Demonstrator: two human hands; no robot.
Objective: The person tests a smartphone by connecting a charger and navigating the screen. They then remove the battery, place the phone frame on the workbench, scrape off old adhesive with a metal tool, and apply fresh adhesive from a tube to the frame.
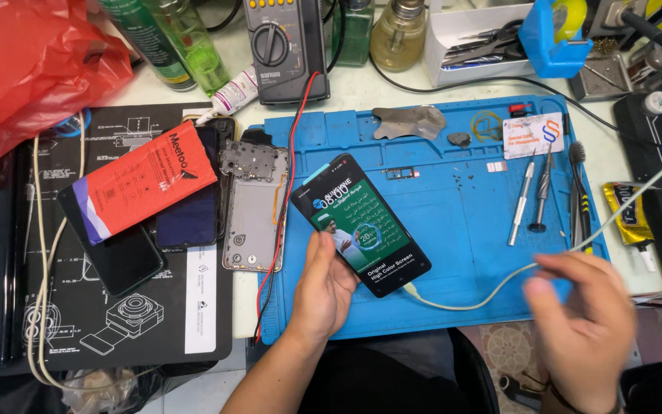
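My left hand point(323, 287) grips a black smartphone point(360, 222) by its lower left edge, holding it tilted over the blue work mat point(461, 192). The screen carries a green and black protective sticker. A pale cable point(499, 285) is plugged into the phone's bottom end and runs to the right, up past the mat's edge. My right hand point(588, 322) hovers blurred near the mat's lower right corner, fingers spread, beside the cable; whether it touches the cable is unclear.
Left of the mat lie an opened phone frame point(253, 205), dark phones point(120, 257) and a red packet point(143, 184) on a black mat. Screwdrivers and tweezers point(542, 192) lie at the mat's right. A multimeter point(283, 46), bottles and a red bag point(28, 65) line the back.
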